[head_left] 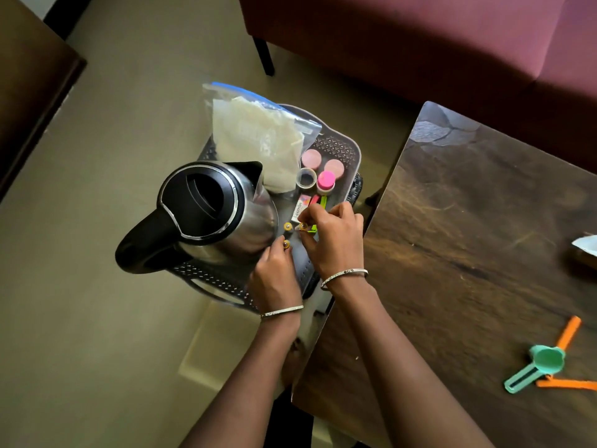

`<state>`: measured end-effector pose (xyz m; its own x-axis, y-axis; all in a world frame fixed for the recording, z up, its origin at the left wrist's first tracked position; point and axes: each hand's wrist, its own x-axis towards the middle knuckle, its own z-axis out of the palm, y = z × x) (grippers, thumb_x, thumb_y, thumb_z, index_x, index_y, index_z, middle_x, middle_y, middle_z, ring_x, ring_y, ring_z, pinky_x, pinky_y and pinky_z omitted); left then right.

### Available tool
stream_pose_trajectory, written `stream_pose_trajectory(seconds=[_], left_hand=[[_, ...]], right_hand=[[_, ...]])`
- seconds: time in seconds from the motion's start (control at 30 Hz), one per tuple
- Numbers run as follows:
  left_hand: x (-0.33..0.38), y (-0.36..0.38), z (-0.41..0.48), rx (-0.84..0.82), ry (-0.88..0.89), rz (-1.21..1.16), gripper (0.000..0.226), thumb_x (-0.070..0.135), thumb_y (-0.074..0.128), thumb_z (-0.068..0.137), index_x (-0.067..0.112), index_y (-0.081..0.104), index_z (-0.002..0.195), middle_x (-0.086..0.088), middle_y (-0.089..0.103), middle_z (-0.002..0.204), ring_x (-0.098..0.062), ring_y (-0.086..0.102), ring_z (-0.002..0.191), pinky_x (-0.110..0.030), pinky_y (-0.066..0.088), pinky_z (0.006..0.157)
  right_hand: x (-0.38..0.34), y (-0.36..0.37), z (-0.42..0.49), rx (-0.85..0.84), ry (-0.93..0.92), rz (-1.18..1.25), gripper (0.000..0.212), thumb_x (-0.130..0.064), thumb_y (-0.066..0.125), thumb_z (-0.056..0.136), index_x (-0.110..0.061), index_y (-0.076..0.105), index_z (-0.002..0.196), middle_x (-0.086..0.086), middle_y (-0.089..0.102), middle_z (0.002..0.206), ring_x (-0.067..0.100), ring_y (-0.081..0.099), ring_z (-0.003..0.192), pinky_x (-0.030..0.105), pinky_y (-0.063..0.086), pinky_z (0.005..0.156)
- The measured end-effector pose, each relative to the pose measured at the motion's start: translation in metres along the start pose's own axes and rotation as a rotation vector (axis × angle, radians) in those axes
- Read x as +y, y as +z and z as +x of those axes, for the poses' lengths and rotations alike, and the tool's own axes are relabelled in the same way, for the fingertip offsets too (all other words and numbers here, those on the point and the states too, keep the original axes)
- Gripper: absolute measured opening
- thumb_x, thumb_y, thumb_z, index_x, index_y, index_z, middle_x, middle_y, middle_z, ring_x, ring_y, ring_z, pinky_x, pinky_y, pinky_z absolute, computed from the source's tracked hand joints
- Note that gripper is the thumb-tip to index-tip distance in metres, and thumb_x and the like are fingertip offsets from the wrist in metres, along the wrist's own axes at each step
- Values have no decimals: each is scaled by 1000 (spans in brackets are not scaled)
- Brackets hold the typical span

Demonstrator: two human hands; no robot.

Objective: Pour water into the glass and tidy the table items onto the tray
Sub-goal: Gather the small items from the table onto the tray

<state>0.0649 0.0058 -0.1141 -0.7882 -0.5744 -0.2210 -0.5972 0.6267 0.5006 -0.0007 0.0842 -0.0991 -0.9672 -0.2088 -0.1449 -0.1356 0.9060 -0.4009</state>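
A grey perforated tray [342, 150] is seen from above, sitting left of a dark wooden table [468, 240] and lower than its top. A steel kettle [206, 211] with black lid and handle is stood on the tray's left half, spout pointed toward the far side. A clear zip bag [255, 130] with pale contents is propped behind the kettle, partly over the tray's far-left edge. Three pink-lidded pots [325, 181] and one open clear pot [307, 177] are grouped at the tray's right side; a small white Camlin box [298, 206] and some pink and green clips [318, 202] are laid just nearer. Small yellow batteries are stood upright on the tray floor beside the kettle base. One battery [286, 244] is pinched at the fingertips of the left hand [274, 276]. Another battery [303, 226] is held in the curled fingers of the right hand [336, 240], directly over the clips. A thin bangle is worn on each wrist. On the table, a teal and orange clip tool [546, 360] is left near the right edge, well apart from the tray. A glass cannot be made out in view. A maroon sofa [420, 37] is visible beyond the table.
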Motion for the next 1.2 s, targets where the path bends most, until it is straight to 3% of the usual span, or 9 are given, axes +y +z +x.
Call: stream_pose_trajectory(seconds=[0.2,0.63,1.2], left_hand=[[3,3,7,-14,20,31,31,22,54,98,17,63,128,-13,72,109,-39,68,93,-45,50,74],[7,8,12,-41,-15,20,36,23,51,99,14,58,134,-18,69,116,-45,66,94,-48,49,75],[9,4,2,44,79,41,37,19,63,92,9,62,128,-19,73,99,-44,69,74,-43,51,55]], right_hand=[[-3,8,1,-14,-13,-34,12,-23,67,83,-24,65,94,-5,73,89,24,49,96,36,22,76],[-8,13,4,-59,11,-59,13,-28,55,92,-25,64,100,-6,73,102,24,47,102,39,24,81],[-5,13,5,-63,15,4,16,-22,61,84,-27,66,98,-6,71,98,24,49,103,36,19,75]])
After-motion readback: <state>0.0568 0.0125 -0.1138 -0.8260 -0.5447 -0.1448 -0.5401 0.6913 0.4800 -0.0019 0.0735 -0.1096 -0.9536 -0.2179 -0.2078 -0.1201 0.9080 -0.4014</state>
